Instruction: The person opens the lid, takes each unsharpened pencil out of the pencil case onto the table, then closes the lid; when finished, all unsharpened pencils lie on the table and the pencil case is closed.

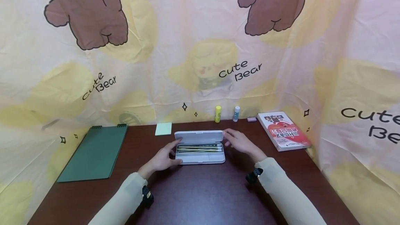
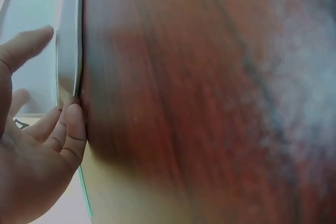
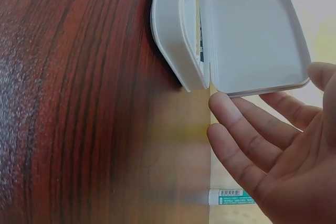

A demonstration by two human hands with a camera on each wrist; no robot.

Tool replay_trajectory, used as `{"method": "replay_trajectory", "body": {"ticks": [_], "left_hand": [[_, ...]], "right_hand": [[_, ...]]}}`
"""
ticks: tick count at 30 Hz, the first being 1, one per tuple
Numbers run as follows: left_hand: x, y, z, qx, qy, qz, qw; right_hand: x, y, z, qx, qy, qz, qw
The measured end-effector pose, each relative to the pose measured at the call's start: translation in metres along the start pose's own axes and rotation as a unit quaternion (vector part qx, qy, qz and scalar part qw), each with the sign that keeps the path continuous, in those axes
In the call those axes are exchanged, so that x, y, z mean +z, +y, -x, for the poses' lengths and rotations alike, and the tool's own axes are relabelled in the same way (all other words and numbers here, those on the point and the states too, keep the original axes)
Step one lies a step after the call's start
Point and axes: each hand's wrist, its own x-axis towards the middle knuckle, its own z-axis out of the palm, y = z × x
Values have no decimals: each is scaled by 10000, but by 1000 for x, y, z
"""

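Observation:
An opened white pencil case (image 1: 200, 158) lies on the dark wooden table, its lid (image 1: 200, 136) raised at the back. Several pencils (image 1: 200, 148) fill its rear compartment; the front ones show bare. My left hand (image 1: 162, 157) grips the case's left end. In the left wrist view, fingertips (image 2: 75, 121) touch the end of the base while one digit extends across in front of the lid. At the lid's right corner, my right hand (image 1: 239, 141) pinches the edge. The right wrist view has the thumb at the rim and fingers (image 3: 252, 140) beside and behind it.
Behind the case stand a yellow glue stick (image 1: 217, 114) and a white-and-blue one (image 1: 236, 114), with a pink eraser (image 1: 251, 119) beside them. A sticky-note pad (image 1: 163, 128) lies back left, a green spiral notebook (image 1: 93, 153) far left, a book (image 1: 283, 131) right. Patterned cloth (image 1: 200, 61) surrounds the table.

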Motion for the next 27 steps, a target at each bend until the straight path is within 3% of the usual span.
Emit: {"method": "replay_trajectory", "body": {"ticks": [14,18,22,27], "left_hand": [[0,-2,-1,-143,-11,182,9997],[1,-3,-2,-40,12,191,9998],[0,-4,-2,88,10,214,9997],[-2,-5,-3,-96,-68,225,9997]], "right_hand": [[2,-1,-1,166,6,-40,9999],[2,1,-2,159,36,7,9999],[3,4,-3,65,282,152,9995],[4,4,-4,-165,732,377,9965]]}}
